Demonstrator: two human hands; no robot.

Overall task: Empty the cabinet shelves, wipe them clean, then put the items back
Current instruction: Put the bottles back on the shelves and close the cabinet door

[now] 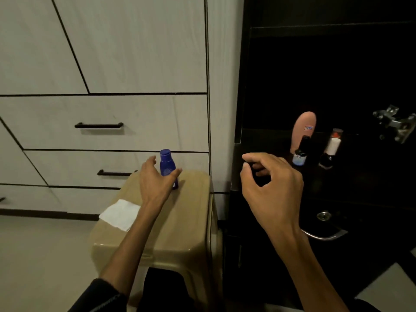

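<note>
Hands: two, a left hand [155,180] and a right hand [271,188]
Blue bottles on the stool: one, the blue bottle [167,167]
Stools: one, a beige stool [180,221]
White cloths: one, the white cloth [120,215]
Items on the dark shelf [265,140]: three, a pink tube [304,131], a small dark bottle [300,154] and a white-capped bottle [332,149]
Black drawer handles fully in view: two, the upper handle [99,125] and the lower handle [114,173]
Metal hinges: one, the hinge [396,122]

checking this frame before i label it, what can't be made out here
- Head view: the dark shelf interior is too dim to see its back or upper part.
- Blue bottle: lower part hidden by the left hand; whether they touch is unclear.
- Labels on the pink tube and two small bottles: too small.
</note>
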